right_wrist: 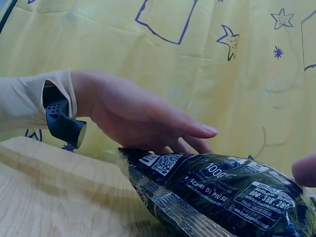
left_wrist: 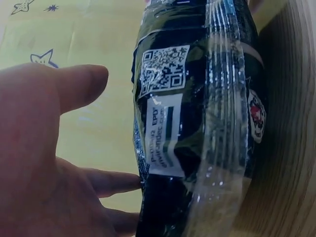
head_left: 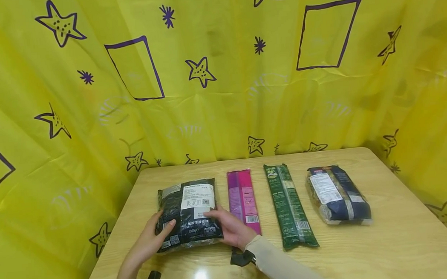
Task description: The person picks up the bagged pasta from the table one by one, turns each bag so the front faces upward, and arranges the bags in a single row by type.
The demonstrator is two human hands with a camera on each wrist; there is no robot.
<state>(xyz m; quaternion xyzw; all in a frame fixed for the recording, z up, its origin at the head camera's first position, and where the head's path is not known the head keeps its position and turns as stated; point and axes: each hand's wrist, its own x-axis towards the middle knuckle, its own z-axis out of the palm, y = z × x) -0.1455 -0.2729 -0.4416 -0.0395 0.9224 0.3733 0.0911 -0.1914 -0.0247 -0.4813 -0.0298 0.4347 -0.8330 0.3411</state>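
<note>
A glossy black food bag, printed 1000g and with a white label, lies at the table's left. Its clear sealed end faces the left wrist camera. My left hand is at the bag's left edge; its fingers touch the side and pass partly behind it, while the thumb stands out straight, apart from the bag. At the opposite edge, my right hand holds the bag with the thumb over its top. The right hand's other fingers are mostly hidden by the bag.
To the right lie a pink and purple packet, a long green spaghetti packet and a dark blue packet with a white label. A wooden table bears them all. Behind it hangs a yellow patterned curtain.
</note>
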